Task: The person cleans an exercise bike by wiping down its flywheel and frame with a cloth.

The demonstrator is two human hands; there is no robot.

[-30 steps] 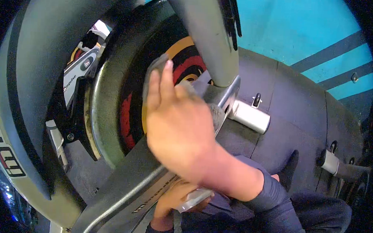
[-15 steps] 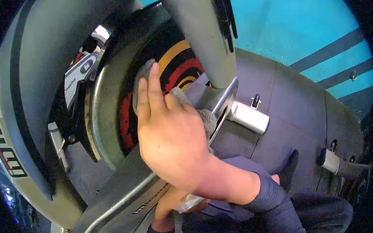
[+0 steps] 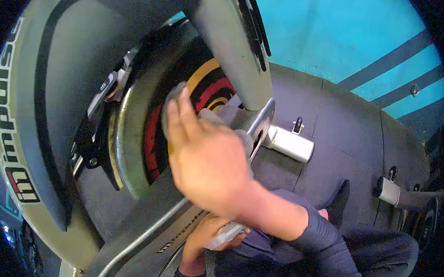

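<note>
My right hand [image 3: 211,165] presses a grey cloth [image 3: 171,104] against the flywheel [image 3: 133,134] of an exercise bike. Its fingers lie over the cloth, and a bunched part shows beyond the knuckles. The wheel's side is black with red and orange rings. Lower down, beneath the right forearm, my left hand [image 3: 205,233] is closed around a whitish, translucent object [image 3: 226,235], whose full shape is hidden. That hand is beside the bike's lower frame bar [image 3: 148,234].
A grey upright post [image 3: 236,50] and a curved frame piece marked "impulse" [image 3: 10,104] flank the wheel. A silver floor foot [image 3: 292,144] stands to the right on dark floor tiles [image 3: 341,138]. Behind is a blue wall [image 3: 306,33]. Another machine's foot [image 3: 389,190] is at far right.
The view has shifted slightly. My right hand, blurred by motion, has slid a little down and right with the cloth. More of my left hand and its whitish object shows.
</note>
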